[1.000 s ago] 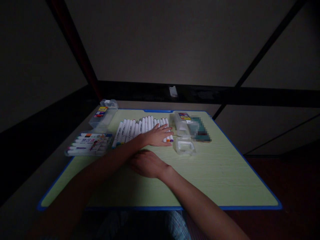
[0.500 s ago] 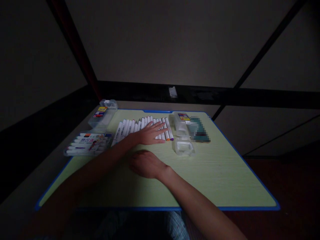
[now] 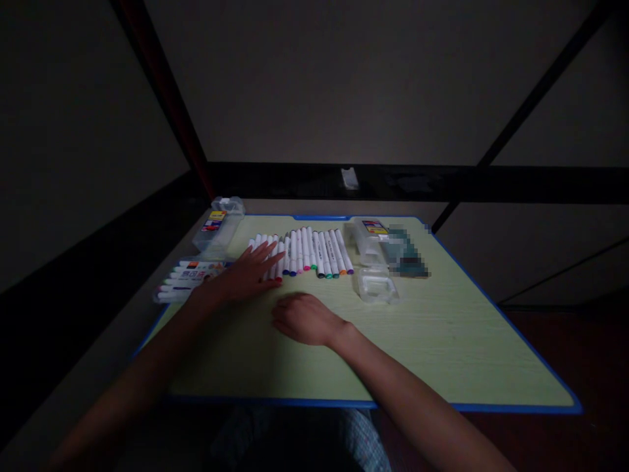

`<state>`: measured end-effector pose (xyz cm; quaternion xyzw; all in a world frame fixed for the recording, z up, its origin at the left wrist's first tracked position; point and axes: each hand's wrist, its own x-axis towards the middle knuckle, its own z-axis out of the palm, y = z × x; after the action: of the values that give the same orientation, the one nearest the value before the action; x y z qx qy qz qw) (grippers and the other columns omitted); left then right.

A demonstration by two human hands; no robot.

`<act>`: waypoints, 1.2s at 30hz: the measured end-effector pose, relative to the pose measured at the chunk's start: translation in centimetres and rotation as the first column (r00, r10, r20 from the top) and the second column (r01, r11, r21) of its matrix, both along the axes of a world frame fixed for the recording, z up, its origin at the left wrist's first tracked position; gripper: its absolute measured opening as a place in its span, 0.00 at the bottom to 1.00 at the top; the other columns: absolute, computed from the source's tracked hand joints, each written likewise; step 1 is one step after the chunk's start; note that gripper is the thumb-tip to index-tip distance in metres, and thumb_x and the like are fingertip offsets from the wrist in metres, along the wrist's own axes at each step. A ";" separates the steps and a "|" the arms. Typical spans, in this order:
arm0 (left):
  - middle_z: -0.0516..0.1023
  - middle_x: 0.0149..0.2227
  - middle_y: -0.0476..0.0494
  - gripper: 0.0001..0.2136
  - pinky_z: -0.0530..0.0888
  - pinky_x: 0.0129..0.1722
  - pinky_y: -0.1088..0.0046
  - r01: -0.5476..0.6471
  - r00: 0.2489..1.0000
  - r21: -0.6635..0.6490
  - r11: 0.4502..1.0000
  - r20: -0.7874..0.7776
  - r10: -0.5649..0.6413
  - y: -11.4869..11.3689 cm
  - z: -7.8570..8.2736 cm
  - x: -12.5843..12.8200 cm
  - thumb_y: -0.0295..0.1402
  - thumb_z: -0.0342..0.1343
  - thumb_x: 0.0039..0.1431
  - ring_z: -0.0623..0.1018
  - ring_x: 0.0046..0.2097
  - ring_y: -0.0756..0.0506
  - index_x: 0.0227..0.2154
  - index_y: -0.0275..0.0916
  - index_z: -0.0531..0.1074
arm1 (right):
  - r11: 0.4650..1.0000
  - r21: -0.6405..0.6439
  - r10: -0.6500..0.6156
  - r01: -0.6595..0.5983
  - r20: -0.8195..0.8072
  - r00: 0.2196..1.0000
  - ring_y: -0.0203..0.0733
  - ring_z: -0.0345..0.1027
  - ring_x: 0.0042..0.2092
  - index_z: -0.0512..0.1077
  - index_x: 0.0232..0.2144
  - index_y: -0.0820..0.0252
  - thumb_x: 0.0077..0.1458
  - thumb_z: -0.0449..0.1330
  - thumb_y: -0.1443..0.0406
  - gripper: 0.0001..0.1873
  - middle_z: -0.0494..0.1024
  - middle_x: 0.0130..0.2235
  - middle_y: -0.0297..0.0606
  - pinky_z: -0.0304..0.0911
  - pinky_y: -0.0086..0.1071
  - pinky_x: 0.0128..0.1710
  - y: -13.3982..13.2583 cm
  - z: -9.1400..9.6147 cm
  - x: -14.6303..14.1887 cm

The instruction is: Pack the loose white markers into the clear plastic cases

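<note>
Patterned cloth (image 3: pixel 361 439) on the person's lap, partly lost in shadow, shows below the blue-edged, pale green tabletop (image 3: pixel 442 341). On the tabletop, the right hand (image 3: pixel 308 319) rests with fingers curled loosely inward; its underside is hidden, so I cannot tell whether it holds anything. Slightly farther, the left hand (image 3: pixel 248 272) is spread flat, fingers fanned over the left end of a row of white markers (image 3: pixel 314 249), gripping none and covering several. The markers lie side by side mid-table, their near ends red, blue, pink, green, orange and purple; dark lettering on the barrels is too small to read. At left, a clear marker pack (image 3: pixel 184 275), partly behind the left hand and forearm, bears large, blurred characters. Right of the row sits a clear plastic box (image 3: pixel 369 246) with an illegible yellow, red and blue label, beside a pixelated dark green object (image 3: pixel 405 252). Far left stands a similarly labelled clear container (image 3: pixel 216 229).
</note>
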<state>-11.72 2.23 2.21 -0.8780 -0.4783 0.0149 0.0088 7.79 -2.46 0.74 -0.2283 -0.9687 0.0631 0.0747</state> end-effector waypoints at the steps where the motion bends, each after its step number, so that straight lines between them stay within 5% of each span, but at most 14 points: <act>1: 0.38 0.65 0.36 0.33 0.48 0.60 0.53 -0.004 1.000 -0.008 1.000 -0.007 0.004 -0.3 -0.2 0.0 0.54 0.37 0.58 0.43 0.65 0.36 0.62 0.41 0.45 | 1.000 0.005 -0.001 0.001 -0.010 1.000 0.39 0.70 0.35 0.71 0.32 0.63 0.59 0.47 0.63 0.14 0.76 0.35 0.41 0.60 0.32 0.36 0.0 -0.1 0.0; 7: 0.43 0.65 0.37 0.30 0.49 0.60 0.53 -0.039 0.998 0.041 0.998 -0.042 0.041 -1.2 -1.6 0.9 0.51 0.38 0.59 0.45 0.65 0.37 0.61 0.42 0.47 | 1.000 0.008 0.002 -0.001 -0.051 0.999 0.39 0.69 0.35 0.70 0.31 0.63 0.59 0.48 0.63 0.13 0.76 0.35 0.40 0.59 0.32 0.36 0.0 -0.1 0.1; 14: 0.49 0.63 0.31 0.29 0.54 0.55 0.45 -0.331 0.939 0.231 0.915 -0.012 0.343 -2.6 -3.1 3.7 0.48 0.40 0.59 0.52 0.63 0.30 0.59 0.36 0.52 | 1.000 -0.009 -0.005 0.005 -0.046 0.999 0.39 0.69 0.35 0.70 0.30 0.63 0.58 0.49 0.64 0.12 0.76 0.35 0.40 0.59 0.32 0.35 0.0 0.1 0.0; 36: 0.54 0.62 0.31 0.28 0.53 0.59 0.53 -0.403 0.915 0.219 0.889 0.121 0.385 0.3 -4.0 3.6 0.48 0.36 0.61 0.54 0.63 0.36 0.58 0.34 0.54 | 1.000 0.004 -0.004 0.004 -0.028 1.000 0.38 0.68 0.35 0.70 0.30 0.63 0.60 0.48 0.62 0.14 0.75 0.34 0.39 0.58 0.31 0.36 -0.1 0.0 0.1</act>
<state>-8.07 2.50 -1.80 -0.7550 -0.6447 -0.0740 0.0938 7.92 -2.54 0.73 -0.2292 -0.9672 0.0642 0.0891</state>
